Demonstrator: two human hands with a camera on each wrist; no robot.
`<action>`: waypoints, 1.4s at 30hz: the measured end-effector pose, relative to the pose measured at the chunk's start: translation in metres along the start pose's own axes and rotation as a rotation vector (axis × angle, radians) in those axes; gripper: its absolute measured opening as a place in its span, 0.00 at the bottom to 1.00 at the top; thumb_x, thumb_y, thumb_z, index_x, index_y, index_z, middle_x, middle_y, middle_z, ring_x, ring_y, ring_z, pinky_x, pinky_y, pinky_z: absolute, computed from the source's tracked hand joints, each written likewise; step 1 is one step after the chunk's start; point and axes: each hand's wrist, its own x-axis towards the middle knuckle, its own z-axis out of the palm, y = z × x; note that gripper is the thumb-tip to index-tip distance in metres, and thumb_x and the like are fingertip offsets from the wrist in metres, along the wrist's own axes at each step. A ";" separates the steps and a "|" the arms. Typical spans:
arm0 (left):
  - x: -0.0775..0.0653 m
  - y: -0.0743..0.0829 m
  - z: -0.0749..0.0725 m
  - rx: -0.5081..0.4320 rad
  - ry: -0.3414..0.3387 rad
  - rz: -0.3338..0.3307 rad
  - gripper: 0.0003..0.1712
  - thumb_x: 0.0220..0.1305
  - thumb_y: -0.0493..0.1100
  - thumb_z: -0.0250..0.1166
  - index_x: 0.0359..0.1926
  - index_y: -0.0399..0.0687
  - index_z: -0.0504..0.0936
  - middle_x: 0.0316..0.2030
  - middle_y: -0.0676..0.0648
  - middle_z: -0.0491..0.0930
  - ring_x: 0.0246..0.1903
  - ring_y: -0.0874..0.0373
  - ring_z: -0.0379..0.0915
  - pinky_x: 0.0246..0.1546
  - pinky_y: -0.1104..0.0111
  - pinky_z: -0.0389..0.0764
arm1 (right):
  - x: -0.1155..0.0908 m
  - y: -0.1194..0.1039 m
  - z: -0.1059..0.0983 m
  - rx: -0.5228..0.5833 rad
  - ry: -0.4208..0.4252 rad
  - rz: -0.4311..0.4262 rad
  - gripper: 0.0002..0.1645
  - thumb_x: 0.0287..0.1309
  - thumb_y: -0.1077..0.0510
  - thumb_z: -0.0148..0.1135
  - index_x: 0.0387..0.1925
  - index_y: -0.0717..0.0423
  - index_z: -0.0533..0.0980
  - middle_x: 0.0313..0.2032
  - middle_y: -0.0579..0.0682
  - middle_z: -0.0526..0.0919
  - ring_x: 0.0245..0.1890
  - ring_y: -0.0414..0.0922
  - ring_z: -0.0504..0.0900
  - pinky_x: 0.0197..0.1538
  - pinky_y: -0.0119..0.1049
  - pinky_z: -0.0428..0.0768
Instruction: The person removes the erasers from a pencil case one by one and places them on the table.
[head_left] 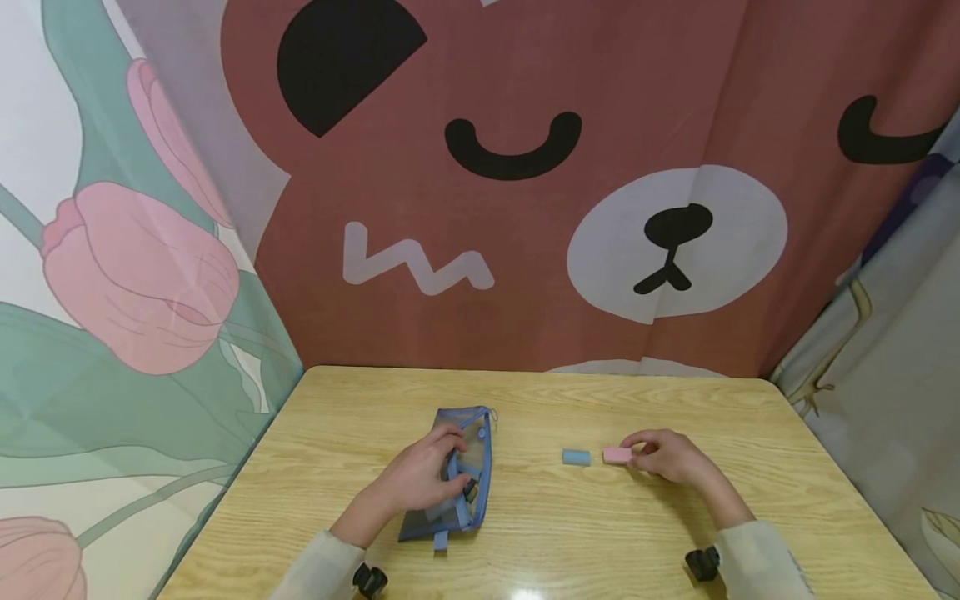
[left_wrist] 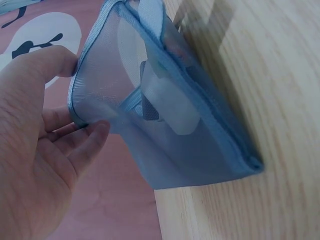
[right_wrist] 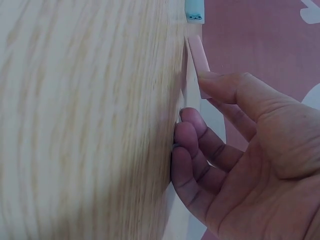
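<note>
- From my seat at the far end, I see the left hand (head_left: 420,477) gripping the edge of a blue mesh pouch (left_wrist: 155,155), small items showing inside it.
- I have the right hand (head_left: 671,458) pinching one end of a pink block (head_left: 617,456) between thumb and finger, right of the pouch; I cannot tell whether it touches the table (head_left: 540,517).
- A light blue block (head_left: 576,457) lies just beside the pink one, on the pouch side.
</note>
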 end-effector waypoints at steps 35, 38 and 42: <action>-0.001 0.001 -0.003 -0.004 -0.015 -0.008 0.24 0.67 0.54 0.66 0.56 0.44 0.80 0.65 0.48 0.69 0.52 0.57 0.76 0.47 0.63 0.80 | 0.007 0.002 0.001 -0.034 -0.037 0.025 0.29 0.57 0.54 0.73 0.60 0.56 0.79 0.34 0.51 0.75 0.28 0.46 0.69 0.30 0.37 0.67; -0.001 0.001 -0.003 -0.004 -0.015 -0.013 0.24 0.67 0.55 0.66 0.57 0.45 0.80 0.65 0.48 0.69 0.54 0.56 0.76 0.49 0.62 0.80 | 0.006 0.001 -0.001 -0.047 -0.039 0.024 0.30 0.59 0.51 0.72 0.61 0.57 0.78 0.36 0.52 0.77 0.29 0.46 0.71 0.31 0.38 0.69; -0.002 0.000 -0.003 0.005 -0.014 -0.014 0.24 0.67 0.55 0.66 0.57 0.45 0.80 0.65 0.48 0.69 0.56 0.55 0.75 0.51 0.61 0.80 | 0.004 -0.004 -0.004 -0.035 -0.040 0.035 0.31 0.62 0.49 0.70 0.63 0.58 0.76 0.35 0.52 0.78 0.28 0.47 0.73 0.31 0.40 0.71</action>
